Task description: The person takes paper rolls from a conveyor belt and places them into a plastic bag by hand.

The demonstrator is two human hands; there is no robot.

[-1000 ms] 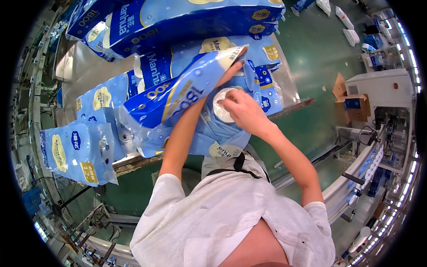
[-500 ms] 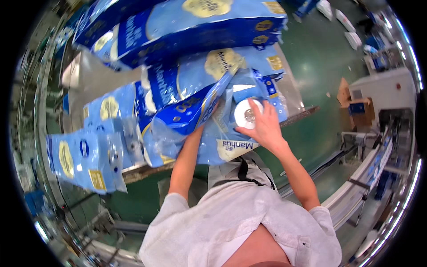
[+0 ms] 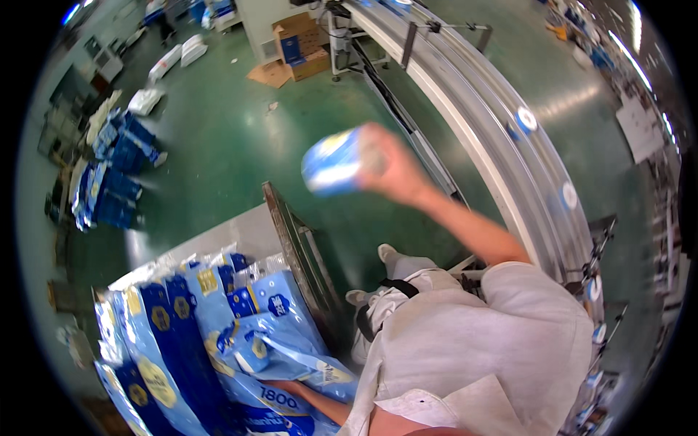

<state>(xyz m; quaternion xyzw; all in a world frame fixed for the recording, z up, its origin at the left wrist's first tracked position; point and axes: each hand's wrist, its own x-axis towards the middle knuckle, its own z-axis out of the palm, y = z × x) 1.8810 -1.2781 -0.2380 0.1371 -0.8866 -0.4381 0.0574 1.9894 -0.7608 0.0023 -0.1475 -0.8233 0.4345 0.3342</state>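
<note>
Out over the green floor, my right hand is closed around a blue-and-white wrapped paper roll, both blurred by motion. My left arm reaches down to a printed light-blue plastic bag on the table, where my left hand lies at the film. Its fingers are mostly hidden by the bag, so I cannot tell how they are set. Inside or under the film beside that hand shows another blue-wrapped roll.
Several filled blue packs crowd the metal-edged table. On my right a curved conveyor carries white-ended rolls. An open cardboard box stands on the floor at the far side. Stacked blue packs stand at the left.
The view has turned right, toward the conveyor. My right hand has lifted the roll away from the bag and out over the floor. My left hand stays at the bag.
</note>
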